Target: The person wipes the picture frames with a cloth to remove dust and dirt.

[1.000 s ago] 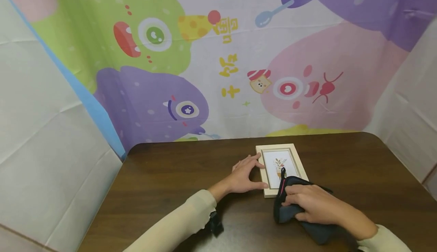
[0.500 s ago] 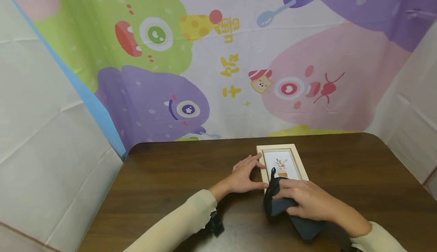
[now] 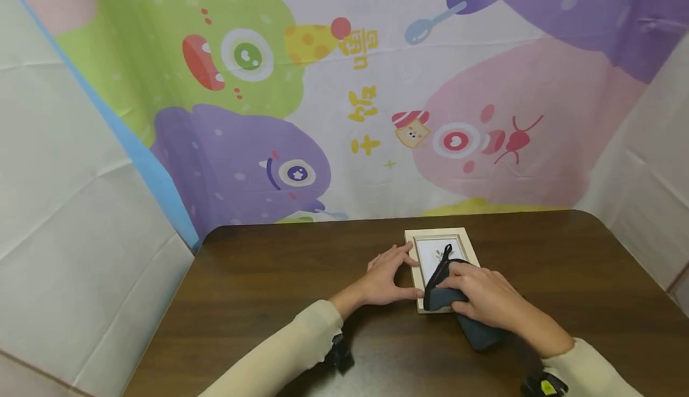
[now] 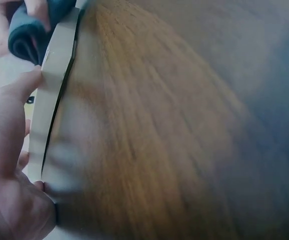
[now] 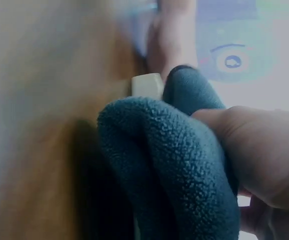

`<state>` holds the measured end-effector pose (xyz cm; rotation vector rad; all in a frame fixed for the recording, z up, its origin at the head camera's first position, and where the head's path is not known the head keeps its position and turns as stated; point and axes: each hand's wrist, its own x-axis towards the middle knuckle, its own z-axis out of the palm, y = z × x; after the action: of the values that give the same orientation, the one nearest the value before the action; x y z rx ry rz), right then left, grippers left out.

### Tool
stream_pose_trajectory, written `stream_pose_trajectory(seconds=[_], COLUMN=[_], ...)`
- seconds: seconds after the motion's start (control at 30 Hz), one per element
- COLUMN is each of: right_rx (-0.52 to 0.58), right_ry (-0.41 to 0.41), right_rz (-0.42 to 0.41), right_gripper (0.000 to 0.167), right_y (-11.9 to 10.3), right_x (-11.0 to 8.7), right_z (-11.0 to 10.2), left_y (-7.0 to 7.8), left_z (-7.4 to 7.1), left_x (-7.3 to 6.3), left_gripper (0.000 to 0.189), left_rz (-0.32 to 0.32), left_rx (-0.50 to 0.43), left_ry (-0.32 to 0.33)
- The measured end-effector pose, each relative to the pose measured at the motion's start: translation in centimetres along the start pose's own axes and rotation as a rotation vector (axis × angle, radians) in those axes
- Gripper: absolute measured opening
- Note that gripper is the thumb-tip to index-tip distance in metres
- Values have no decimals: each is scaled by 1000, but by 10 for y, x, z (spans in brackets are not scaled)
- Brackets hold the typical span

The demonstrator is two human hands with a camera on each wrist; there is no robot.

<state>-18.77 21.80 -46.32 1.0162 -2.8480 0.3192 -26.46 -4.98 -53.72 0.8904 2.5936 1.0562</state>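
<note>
A pale wooden picture frame (image 3: 437, 232) lies face up on the dark wooden table, showing a small plant picture (image 3: 429, 250). At its left edge, my left hand (image 3: 383, 278) touches the rim with spread fingers and thumb. In the left wrist view, the thumb meets the side of the frame. My right hand (image 3: 492, 297) grips a bunched dark blue-grey cloth (image 3: 445, 297) with black edging and a loop. The cloth covers the near part of the frame, and one end hangs past its near edge. The right wrist view shows the cloth's fuzzy texture.
The brown table (image 3: 280, 277) extends around the frame on all sides. Behind it hangs a cartoon-printed curtain (image 3: 371, 188), with pale sheets (image 3: 70, 205) at the sides. Black straps with devices (image 3: 545, 385) sit at the wrists.
My right hand slid the cloth to the left, then away from me, farther up over the picture. My left hand has stayed at the frame's left edge.
</note>
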Motion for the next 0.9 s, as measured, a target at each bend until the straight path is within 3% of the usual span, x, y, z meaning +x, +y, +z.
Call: stream_pose_trajectory(seconds=[0.23, 0.5, 0.67, 0.9], right_rx=[7, 17, 4, 95], right_ry=[-32, -48, -43, 24], right_rz=[94, 217, 216, 197], right_gripper=[29, 30, 33, 32], right_y=[14, 46, 56, 65], right_x=[18, 39, 44, 37], right_z=[-1, -5, -7, -24], left_y=[-4, -7, -6, -3], left_z=[2, 4, 4, 2], left_x=[1, 2, 0, 1], left_gripper=[59, 58, 58, 59], left_rz=[-5, 8, -1, -15], left_rx=[-3, -4, -19, -12], left_ry=[8, 9, -3, 11])
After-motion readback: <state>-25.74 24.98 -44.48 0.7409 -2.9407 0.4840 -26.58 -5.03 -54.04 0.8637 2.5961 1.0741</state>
